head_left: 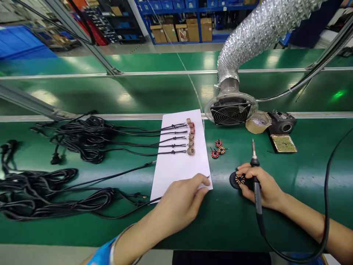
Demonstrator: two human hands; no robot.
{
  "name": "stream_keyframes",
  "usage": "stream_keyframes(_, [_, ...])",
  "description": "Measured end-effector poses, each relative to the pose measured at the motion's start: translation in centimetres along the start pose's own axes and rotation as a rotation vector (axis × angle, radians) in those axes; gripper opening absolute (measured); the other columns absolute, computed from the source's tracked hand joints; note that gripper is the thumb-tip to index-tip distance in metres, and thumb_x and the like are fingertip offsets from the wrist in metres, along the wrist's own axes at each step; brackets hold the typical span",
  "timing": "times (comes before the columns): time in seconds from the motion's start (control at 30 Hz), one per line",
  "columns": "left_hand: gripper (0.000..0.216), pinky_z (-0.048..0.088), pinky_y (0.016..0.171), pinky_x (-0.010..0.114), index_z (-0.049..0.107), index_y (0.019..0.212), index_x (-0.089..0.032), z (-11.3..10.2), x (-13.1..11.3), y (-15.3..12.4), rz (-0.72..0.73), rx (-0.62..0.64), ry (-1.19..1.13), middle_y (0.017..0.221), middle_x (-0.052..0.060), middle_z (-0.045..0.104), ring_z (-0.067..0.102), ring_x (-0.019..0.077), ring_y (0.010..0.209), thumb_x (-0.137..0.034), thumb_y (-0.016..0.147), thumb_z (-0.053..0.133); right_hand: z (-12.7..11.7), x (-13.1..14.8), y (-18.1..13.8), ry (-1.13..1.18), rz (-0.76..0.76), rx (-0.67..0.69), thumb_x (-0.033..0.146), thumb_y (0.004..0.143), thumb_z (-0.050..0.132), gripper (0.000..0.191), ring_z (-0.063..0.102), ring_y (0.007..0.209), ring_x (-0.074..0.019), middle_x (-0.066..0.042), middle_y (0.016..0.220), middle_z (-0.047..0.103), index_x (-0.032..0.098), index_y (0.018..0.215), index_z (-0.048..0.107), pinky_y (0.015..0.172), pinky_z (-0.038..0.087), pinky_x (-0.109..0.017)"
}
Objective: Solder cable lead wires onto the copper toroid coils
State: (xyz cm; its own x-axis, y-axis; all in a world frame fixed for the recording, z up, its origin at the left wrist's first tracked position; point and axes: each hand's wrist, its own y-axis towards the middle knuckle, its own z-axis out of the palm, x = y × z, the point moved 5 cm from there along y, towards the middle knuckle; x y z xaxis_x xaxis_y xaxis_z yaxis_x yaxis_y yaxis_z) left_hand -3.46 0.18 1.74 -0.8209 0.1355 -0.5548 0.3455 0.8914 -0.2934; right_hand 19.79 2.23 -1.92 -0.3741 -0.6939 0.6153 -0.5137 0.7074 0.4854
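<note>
My left hand (183,200) is over the white paper's (179,165) lower right corner, thumb and forefinger pinched on the end of a black cable (156,201); a thin tip shows past the fingers. My right hand (263,186) holds a soldering iron (257,187) upright, its metal tip pointing away from me. The thumb and fingertips of that hand also touch a copper-wound ring coil (239,179) on a round black disc (233,180). Three loose red-and-copper ring coils (218,143) lie beyond. On the paper, several ring coils (191,150) sit in a column at cable ends.
Bundled black cables (93,136) cover the left of the green bench (193,235). A fume extractor (231,110) with a silver duct stands at the back, beside a tape roll (258,122), a black iron stand (282,124) and a sponge tray (283,144). The iron's cord (327,198) loops right.
</note>
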Motion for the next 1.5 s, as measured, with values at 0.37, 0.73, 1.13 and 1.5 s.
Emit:
stream_keyframes(0.37, [0.030, 0.046, 0.067, 0.034, 0.058, 0.106, -0.017, 3.7, -5.0, 5.0, 0.093, 0.164, 0.007, 0.090, 0.009, 0.069, 0.066, 0.0239, 0.077, -0.024, 0.098, 0.030, 0.3, -0.3, 0.9, 0.151, -0.022, 0.095, 0.006, 0.082, 0.055, 0.029, 0.061, 0.105, -0.0196, -0.007, 0.102, 0.064, 0.023, 0.102, 0.043, 0.084, 0.054, -0.035])
stream_keyframes(0.73, [0.026, 0.040, 0.063, 0.031, 0.055, 0.101, -0.018, 3.6, -4.7, 4.9, 0.084, 0.086, -0.075, 0.085, 0.007, 0.067, 0.062, 0.0206, 0.071, -0.025, 0.097, 0.031, -0.6, -0.3, 1.0, 0.239, 0.047, 0.118, 0.011, 0.080, 0.061, 0.033, 0.061, 0.108, -0.0209, -0.007, 0.107, 0.064, 0.023, 0.105, 0.044, 0.091, 0.053, -0.038])
stream_keyframes(1.13, [0.015, 0.027, 0.051, 0.026, 0.053, 0.079, -0.020, 3.4, -5.1, 5.0, 0.070, -0.030, -0.232, 0.048, -0.006, 0.040, 0.038, 0.0113, 0.043, -0.025, 0.090, 0.043, -1.9, 0.5, 1.5, 0.014, 0.015, 0.048, 0.008, 0.089, 0.051, 0.020, 0.058, 0.085, -0.0192, -0.003, 0.087, 0.062, 0.023, 0.101, 0.047, 0.078, 0.049, -0.036])
stream_keyframes(1.5, [0.057, 0.029, 0.049, 0.024, 0.043, 0.058, -0.021, 6.1, -2.2, 5.3, -0.090, 0.072, -0.313, 0.052, -0.003, 0.037, 0.038, 0.0137, 0.052, -0.073, 0.080, 0.040, -1.3, 2.1, 1.8, -0.318, -0.148, 0.003, 0.025, 0.083, 0.054, 0.021, 0.051, 0.073, -0.0183, -0.003, 0.084, 0.065, 0.021, 0.103, 0.050, 0.070, 0.041, -0.033])
